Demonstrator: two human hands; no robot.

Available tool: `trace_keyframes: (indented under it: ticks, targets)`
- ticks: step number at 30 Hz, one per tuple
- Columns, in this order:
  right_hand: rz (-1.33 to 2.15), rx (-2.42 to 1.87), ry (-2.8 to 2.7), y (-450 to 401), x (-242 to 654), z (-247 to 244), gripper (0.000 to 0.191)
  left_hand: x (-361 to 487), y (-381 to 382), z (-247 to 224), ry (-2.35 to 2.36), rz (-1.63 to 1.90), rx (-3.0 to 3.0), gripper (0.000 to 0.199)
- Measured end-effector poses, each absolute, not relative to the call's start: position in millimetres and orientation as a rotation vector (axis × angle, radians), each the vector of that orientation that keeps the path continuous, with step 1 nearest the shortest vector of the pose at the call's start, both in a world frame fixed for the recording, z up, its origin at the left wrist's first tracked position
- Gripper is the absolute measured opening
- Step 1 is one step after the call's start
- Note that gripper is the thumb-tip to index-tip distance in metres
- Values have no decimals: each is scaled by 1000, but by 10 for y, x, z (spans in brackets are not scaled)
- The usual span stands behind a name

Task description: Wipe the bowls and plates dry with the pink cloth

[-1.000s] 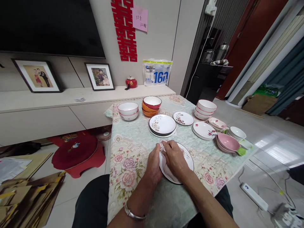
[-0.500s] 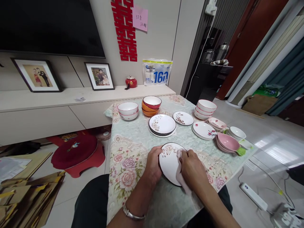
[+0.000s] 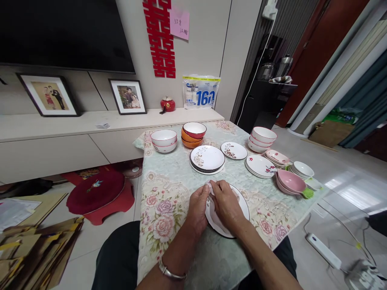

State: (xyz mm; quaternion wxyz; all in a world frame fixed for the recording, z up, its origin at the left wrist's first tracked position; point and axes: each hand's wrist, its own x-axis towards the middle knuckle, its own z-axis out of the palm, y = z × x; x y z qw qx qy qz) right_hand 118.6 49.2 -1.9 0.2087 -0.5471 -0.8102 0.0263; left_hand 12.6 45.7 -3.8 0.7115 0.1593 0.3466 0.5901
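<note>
"What stands on the white cabinet [image 3: 60, 155]?"

"A framed photograph [image 3: 48, 96], a second photograph [image 3: 127, 96], a red lidded jar [image 3: 167, 104] with a dark tassel, and a bag [image 3: 202, 92] printed 160."

"And above the jar?"

"Red paper characters [image 3: 161, 52], with a pink note [image 3: 179, 24] beside them."

"The floor?"

"A red stool [image 3: 96, 193], brown cardboard [image 3: 39, 249] near it, and a white power strip [image 3: 323, 249] well apart, over to the right."

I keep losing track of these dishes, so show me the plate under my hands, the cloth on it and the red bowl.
Plate [image 3: 244, 210], head view: bare surface near its right edge.
Cloth [image 3: 215, 216], head view: its part over the plate.
Red bowl [image 3: 195, 128], head view: its white inside.
</note>
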Motion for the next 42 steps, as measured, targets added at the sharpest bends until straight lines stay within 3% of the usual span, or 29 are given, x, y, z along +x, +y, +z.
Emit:
trace_keyframes:
  ticks: [8, 12, 17, 25, 33, 38, 42]
  targets:
    - [-119, -1999, -2157, 349, 1568, 40, 33, 109, 474, -44, 960, 1254, 291, 46]
    - [-115, -2032, -2123, 248, 1679, 30, 29, 89, 489, -7, 1025, 1241, 304, 37]
    - [-101, -1931, -2117, 352, 1522, -54, 39, 93, 491, -13, 1090, 1225, 335, 33]
    - [233, -1520, -2283, 471, 1133, 34, 40, 104, 460, 35, 849, 1172, 372, 53]
    - [-21, -1837, -2180, 538, 1460, 37, 31, 63, 506, 8, 951, 1162, 311, 83]
    - [-97, -1906, -2093, 404, 1731, -12, 28, 62, 512, -20, 968, 1199, 290, 84]
    - [44, -1830, -1968, 361, 1905, -113, 36, 73, 518, -27, 961, 1259, 279, 80]
